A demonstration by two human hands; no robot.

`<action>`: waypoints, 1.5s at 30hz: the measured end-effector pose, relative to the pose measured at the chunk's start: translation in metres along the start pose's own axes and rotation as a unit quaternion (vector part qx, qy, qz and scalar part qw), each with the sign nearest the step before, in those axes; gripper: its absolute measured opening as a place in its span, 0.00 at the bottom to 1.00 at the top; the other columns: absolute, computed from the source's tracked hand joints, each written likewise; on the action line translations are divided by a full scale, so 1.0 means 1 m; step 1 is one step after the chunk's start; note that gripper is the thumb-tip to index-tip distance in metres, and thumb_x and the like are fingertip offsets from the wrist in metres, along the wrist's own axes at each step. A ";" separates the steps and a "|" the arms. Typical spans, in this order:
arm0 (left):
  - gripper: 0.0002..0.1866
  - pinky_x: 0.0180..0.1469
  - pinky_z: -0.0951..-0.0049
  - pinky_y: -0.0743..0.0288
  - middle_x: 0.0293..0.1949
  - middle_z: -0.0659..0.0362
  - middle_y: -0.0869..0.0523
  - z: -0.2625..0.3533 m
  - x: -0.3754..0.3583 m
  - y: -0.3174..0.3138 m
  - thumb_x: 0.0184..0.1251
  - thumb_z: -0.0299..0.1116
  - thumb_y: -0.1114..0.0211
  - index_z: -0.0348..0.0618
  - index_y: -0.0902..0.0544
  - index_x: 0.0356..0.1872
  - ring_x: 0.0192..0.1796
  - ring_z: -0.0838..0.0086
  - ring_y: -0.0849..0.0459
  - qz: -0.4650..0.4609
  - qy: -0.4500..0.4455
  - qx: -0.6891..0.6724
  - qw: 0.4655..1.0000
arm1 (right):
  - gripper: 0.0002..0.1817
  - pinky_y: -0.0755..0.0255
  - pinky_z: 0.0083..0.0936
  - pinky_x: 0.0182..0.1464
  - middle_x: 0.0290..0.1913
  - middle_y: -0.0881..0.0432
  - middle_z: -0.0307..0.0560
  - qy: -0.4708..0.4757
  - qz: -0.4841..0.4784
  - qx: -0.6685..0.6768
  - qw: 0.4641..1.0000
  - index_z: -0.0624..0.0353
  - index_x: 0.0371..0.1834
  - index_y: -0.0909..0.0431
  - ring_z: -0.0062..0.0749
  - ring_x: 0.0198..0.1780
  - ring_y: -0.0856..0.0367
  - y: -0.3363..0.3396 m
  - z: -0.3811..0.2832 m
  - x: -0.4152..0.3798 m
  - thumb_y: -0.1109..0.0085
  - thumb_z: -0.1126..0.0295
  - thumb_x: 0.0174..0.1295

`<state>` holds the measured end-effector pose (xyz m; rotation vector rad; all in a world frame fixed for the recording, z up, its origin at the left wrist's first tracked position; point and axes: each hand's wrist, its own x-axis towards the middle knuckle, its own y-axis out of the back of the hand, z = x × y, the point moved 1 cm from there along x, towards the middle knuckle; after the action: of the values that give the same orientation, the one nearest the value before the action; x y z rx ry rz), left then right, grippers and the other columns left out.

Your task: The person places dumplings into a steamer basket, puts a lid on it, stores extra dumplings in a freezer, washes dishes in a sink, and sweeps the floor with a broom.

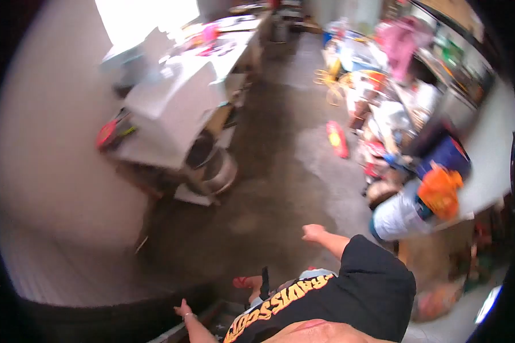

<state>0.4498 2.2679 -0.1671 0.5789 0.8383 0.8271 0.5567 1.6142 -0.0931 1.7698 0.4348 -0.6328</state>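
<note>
The view is blurred by motion. My right hand (313, 232) hangs in front of me over the bare concrete floor (280, 171), its fingers curled in and nothing in it. Its arm comes out of the sleeve of my black shirt (366, 280) with orange lettering. My left hand (183, 311) is low at the bottom edge by a dark ledge, fingers loosely apart and empty. Between the hands I see my foot in a red sandal (247, 282).
A white table (177, 108) piled with clutter stands at the left, with a metal pot (218, 172) under it. A white wall (51, 171) fills the far left. On the right are crowded shelves (383, 108), a red object (337, 138) on the floor and a white sack with an orange bundle (439, 193).
</note>
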 end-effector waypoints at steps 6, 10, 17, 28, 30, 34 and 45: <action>0.33 0.53 0.52 0.29 0.50 0.43 0.23 0.066 -0.127 -0.116 0.47 0.31 0.37 0.26 0.34 0.56 0.51 0.52 0.24 -0.107 -0.069 -0.166 0.978 | 0.21 0.29 0.40 0.50 0.48 0.22 0.56 -0.445 0.150 0.227 0.853 0.61 0.44 0.24 0.48 0.50 0.24 -0.110 0.314 -0.236 0.41 0.58 0.50; 0.22 0.37 0.63 0.31 0.36 0.53 0.23 0.120 -0.254 -0.248 0.51 0.31 0.39 0.38 0.29 0.50 0.36 0.63 0.25 -0.402 -0.101 0.025 0.910 | 0.15 0.28 0.37 0.48 0.38 0.18 0.51 -0.628 0.276 0.298 0.663 0.60 0.29 0.18 0.51 0.43 0.21 -0.207 0.368 -0.388 0.41 0.59 0.48; 0.07 0.15 0.74 0.39 0.19 0.67 0.27 0.195 -0.518 -0.398 0.56 0.31 0.41 0.47 0.26 0.35 0.19 0.79 0.29 -0.625 -0.275 0.215 0.698 | 0.11 0.27 0.38 0.43 0.33 0.18 0.53 -0.661 0.161 0.238 0.694 0.59 0.25 0.17 0.49 0.39 0.21 -0.421 0.322 -0.467 0.46 0.65 0.50; 0.09 0.30 0.64 0.28 0.30 0.58 0.19 0.163 -0.746 -0.522 0.53 0.39 0.41 0.47 0.20 0.31 0.31 0.63 0.21 -0.501 -0.650 0.509 0.259 | 0.15 0.26 0.39 0.44 0.31 0.19 0.54 -0.753 0.137 0.370 0.527 0.57 0.32 0.19 0.47 0.39 0.19 -0.387 0.267 -0.521 0.54 0.61 0.60; 0.10 0.36 0.61 0.24 0.34 0.56 0.17 0.131 -0.810 -0.541 0.51 0.40 0.41 0.48 0.19 0.31 0.36 0.59 0.19 -0.392 -0.778 0.491 -0.012 | 0.14 0.25 0.38 0.42 0.32 0.19 0.54 -0.758 0.145 0.383 0.507 0.57 0.34 0.20 0.47 0.39 0.19 -0.405 0.298 -0.527 0.54 0.63 0.60; 0.15 0.43 0.63 0.23 0.39 0.52 0.17 0.030 -0.946 -0.588 0.53 0.41 0.39 0.44 0.19 0.38 0.43 0.59 0.18 -0.501 -0.716 0.479 -0.084 | 0.11 0.26 0.39 0.36 0.33 0.22 0.53 -0.770 0.282 0.342 0.459 0.58 0.35 0.23 0.47 0.37 0.21 -0.384 0.390 -0.581 0.55 0.66 0.61; 0.21 0.30 0.80 0.27 0.33 0.61 0.19 -0.204 -1.389 -0.491 0.60 0.35 0.38 0.36 0.27 0.52 0.31 0.81 0.22 -0.806 -0.426 0.411 -0.010 | 0.07 0.31 0.42 0.39 0.32 0.27 0.52 -0.835 0.228 0.410 0.288 0.57 0.36 0.27 0.48 0.36 0.26 -0.425 0.486 -0.645 0.50 0.69 0.55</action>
<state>-0.0789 0.8819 -0.0658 0.4451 0.0862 -2.3667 -0.2945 1.2859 -0.1175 0.8060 -2.1185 -1.9631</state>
